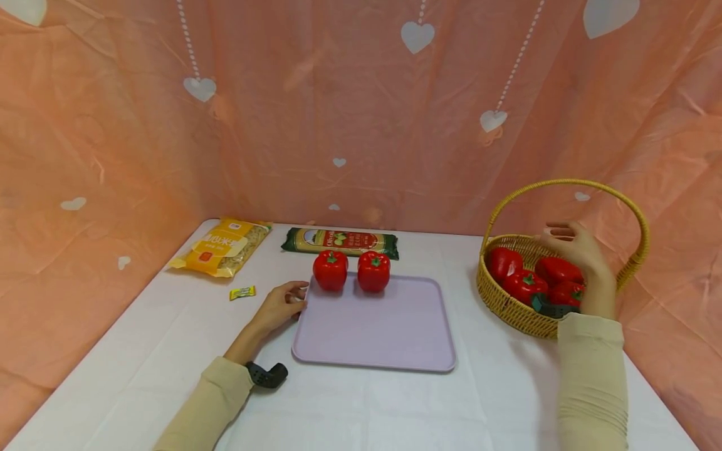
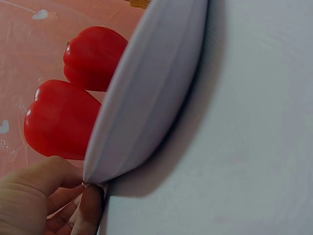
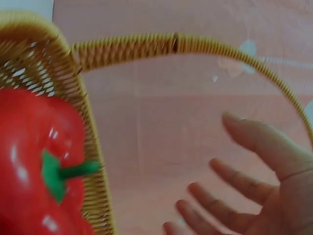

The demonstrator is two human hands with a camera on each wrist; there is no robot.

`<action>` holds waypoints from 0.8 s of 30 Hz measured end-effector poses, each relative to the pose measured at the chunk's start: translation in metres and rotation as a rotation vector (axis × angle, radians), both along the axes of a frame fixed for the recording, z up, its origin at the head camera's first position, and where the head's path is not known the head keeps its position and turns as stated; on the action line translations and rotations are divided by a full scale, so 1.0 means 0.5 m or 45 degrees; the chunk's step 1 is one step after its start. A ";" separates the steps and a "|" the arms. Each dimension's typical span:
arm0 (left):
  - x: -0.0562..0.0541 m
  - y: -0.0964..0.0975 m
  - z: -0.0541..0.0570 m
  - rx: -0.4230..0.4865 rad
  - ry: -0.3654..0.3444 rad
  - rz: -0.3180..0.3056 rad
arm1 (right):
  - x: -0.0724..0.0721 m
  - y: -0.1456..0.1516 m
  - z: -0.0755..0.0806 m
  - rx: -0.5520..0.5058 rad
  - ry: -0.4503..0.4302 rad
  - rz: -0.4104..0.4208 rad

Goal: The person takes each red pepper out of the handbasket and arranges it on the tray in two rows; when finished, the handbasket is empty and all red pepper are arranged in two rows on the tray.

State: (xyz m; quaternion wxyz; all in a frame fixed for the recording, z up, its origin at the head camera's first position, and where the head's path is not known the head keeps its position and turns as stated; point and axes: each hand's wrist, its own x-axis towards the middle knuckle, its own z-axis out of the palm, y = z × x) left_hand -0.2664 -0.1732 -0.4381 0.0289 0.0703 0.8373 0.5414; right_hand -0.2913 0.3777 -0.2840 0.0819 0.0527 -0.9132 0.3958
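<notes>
My left hand (image 1: 280,305) is at the left edge of the lilac tray (image 1: 372,326); in the left wrist view its thumb and fingers pinch the tray's rim (image 2: 142,98). Two red bell peppers (image 1: 330,270) (image 1: 373,272) stand side by side at the tray's back edge. On the right, my right hand (image 1: 578,247) hovers above the wicker basket (image 1: 516,321), under its arched handle. Its fingers are spread with nothing between them in the right wrist view. Several red peppers lie in the basket, one with a green stem (image 3: 73,170) close to the camera.
A yellow bag of grain (image 1: 225,247) lies at the back left, with a small yellow wrapped candy (image 1: 242,292) in front of it. Behind the tray lies a long green and gold noodle packet (image 1: 341,242). Pink curtains (image 1: 361,113) close off the back and sides.
</notes>
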 end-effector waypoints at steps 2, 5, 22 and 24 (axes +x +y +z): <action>0.001 0.000 0.002 0.001 0.009 -0.011 | 0.000 0.007 -0.005 -0.038 0.001 -0.046; 0.003 0.002 0.003 0.010 0.011 -0.017 | -0.003 0.015 -0.014 -0.095 0.018 -0.130; -0.003 0.003 -0.002 0.004 -0.008 0.007 | -0.017 0.054 -0.083 -0.178 0.010 -0.418; -0.003 0.003 -0.001 0.002 -0.004 0.005 | -0.017 0.058 -0.087 -0.155 -0.013 -0.403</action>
